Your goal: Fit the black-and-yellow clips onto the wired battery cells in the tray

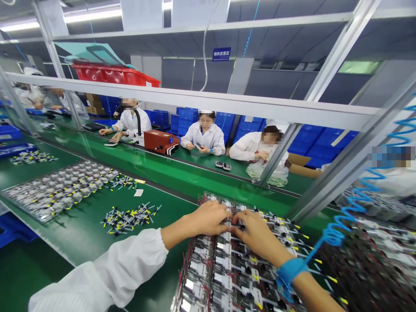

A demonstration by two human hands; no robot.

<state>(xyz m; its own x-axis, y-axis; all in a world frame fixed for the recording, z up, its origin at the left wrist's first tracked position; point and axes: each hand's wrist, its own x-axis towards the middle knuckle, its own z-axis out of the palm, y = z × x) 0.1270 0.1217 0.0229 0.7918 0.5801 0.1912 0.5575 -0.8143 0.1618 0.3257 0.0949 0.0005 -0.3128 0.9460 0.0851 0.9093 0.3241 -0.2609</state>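
We're poising left hand (210,218), right hand (252,232) fingertip-close | wired assemblies (224,266) lying beneath both | both grips: can't tell if grasping

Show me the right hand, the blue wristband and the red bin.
Right hand (254,230): head view, back of the hand.
Blue wristband (291,268): head view, middle of the band.
Red bin (108,75): head view, side wall.
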